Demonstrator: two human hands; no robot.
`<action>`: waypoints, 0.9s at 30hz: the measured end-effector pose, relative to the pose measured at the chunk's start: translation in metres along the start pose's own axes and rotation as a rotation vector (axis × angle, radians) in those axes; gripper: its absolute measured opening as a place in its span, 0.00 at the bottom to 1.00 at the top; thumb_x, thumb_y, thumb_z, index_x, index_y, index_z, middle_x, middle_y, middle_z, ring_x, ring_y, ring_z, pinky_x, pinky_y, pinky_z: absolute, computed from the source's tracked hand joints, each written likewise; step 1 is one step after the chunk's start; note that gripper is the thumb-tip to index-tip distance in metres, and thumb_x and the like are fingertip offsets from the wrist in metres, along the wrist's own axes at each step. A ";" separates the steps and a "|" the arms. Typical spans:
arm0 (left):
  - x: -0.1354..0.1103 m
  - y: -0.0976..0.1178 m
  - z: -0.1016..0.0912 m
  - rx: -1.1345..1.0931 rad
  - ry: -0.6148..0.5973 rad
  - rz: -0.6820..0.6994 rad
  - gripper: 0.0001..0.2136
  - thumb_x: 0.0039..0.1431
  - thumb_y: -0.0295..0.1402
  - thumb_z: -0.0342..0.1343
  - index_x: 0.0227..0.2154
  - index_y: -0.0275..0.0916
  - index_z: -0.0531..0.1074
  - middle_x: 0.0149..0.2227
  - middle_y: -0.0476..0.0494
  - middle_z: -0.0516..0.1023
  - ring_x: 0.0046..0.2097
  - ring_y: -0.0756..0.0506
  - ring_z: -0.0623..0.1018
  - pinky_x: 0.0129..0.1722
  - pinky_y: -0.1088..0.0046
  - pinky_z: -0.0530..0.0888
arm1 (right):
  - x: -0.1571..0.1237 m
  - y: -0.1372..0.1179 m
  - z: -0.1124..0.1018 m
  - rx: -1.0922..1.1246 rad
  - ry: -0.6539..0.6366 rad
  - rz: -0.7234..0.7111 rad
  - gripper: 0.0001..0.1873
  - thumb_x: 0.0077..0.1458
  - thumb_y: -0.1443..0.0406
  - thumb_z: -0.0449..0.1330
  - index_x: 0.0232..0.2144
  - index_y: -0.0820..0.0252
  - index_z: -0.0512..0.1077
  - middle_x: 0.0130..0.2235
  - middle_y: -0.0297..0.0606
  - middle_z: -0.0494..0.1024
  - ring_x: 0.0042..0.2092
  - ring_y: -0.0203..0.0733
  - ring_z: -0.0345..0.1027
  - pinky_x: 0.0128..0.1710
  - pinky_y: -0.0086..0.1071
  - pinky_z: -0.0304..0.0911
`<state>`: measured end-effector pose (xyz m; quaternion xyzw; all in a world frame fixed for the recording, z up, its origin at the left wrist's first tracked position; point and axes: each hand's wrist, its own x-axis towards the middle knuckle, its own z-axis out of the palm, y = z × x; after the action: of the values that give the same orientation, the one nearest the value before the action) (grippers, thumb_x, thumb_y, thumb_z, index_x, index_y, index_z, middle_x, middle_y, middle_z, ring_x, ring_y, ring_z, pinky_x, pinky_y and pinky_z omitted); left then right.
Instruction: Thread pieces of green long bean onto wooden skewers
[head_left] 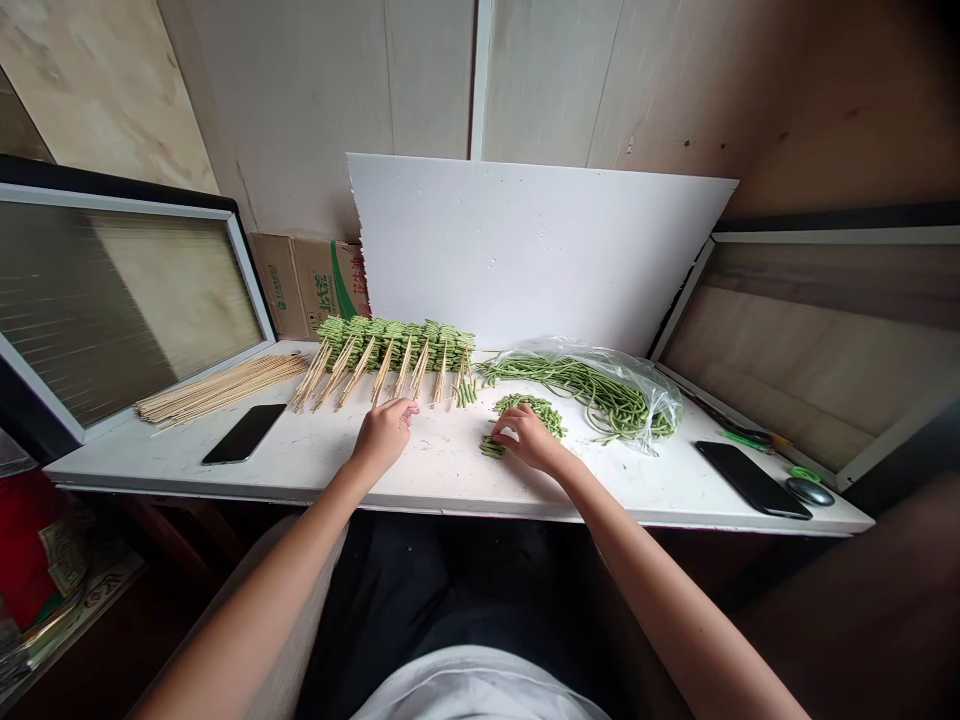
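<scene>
My left hand (385, 437) is held just above the table with its fingers curled in; anything inside them is too small to make out. It is close to the lower ends of the bamboo skewers. My right hand (529, 438) reaches down with bent fingers, thumb and fingertips at a small row of cut green bean pieces (492, 450). Just behind it lies a loose pile of cut green beans (551, 415). Farther back, skewered green beans (390, 340) are stacked in a long row, their bare skewer ends (379, 378) pointing toward me.
Bare bamboo skewers (217, 390) lie at the left, near a black phone (244, 434). A clear plastic bag (660, 395) with long green beans (577, 380) is at the right. Another phone (752, 478) and a computer mouse (810, 491) sit near the right edge. A white board (540, 250) stands behind.
</scene>
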<state>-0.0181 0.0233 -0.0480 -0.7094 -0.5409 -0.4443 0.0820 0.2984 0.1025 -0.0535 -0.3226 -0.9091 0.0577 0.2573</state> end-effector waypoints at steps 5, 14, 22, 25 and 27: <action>0.001 0.004 -0.002 -0.008 -0.004 0.006 0.17 0.54 0.16 0.48 0.37 0.38 0.80 0.33 0.44 0.83 0.36 0.44 0.81 0.37 0.71 0.76 | -0.001 -0.007 -0.002 -0.140 -0.023 -0.023 0.07 0.65 0.66 0.63 0.42 0.57 0.83 0.42 0.47 0.81 0.47 0.54 0.67 0.49 0.44 0.65; 0.000 0.004 0.001 -0.020 -0.011 0.026 0.17 0.54 0.15 0.48 0.38 0.38 0.78 0.32 0.45 0.81 0.37 0.44 0.81 0.40 0.70 0.77 | 0.001 -0.020 -0.004 -0.252 -0.068 -0.026 0.06 0.66 0.67 0.62 0.40 0.59 0.80 0.42 0.48 0.80 0.50 0.55 0.67 0.49 0.43 0.65; -0.001 0.004 0.002 0.010 0.001 0.054 0.17 0.54 0.15 0.47 0.39 0.38 0.76 0.35 0.44 0.82 0.38 0.44 0.82 0.41 0.71 0.78 | 0.003 -0.012 -0.010 0.006 0.046 0.043 0.06 0.68 0.67 0.59 0.40 0.60 0.77 0.43 0.47 0.81 0.49 0.53 0.70 0.47 0.43 0.66; 0.000 0.005 0.001 0.008 0.014 0.053 0.18 0.54 0.15 0.47 0.39 0.38 0.76 0.35 0.43 0.82 0.39 0.44 0.82 0.41 0.71 0.78 | 0.006 -0.004 -0.017 0.381 0.179 0.171 0.09 0.65 0.58 0.64 0.41 0.58 0.78 0.40 0.45 0.83 0.43 0.50 0.74 0.41 0.41 0.69; 0.001 0.006 -0.001 -0.002 0.028 0.045 0.18 0.54 0.15 0.47 0.39 0.38 0.76 0.35 0.43 0.82 0.39 0.44 0.82 0.42 0.71 0.78 | 0.008 0.000 -0.020 0.668 0.293 0.287 0.18 0.56 0.51 0.70 0.42 0.57 0.79 0.40 0.43 0.84 0.39 0.48 0.76 0.38 0.40 0.70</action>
<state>-0.0136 0.0210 -0.0449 -0.7151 -0.5233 -0.4527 0.0989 0.3032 0.1061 -0.0324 -0.3499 -0.7394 0.3393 0.4645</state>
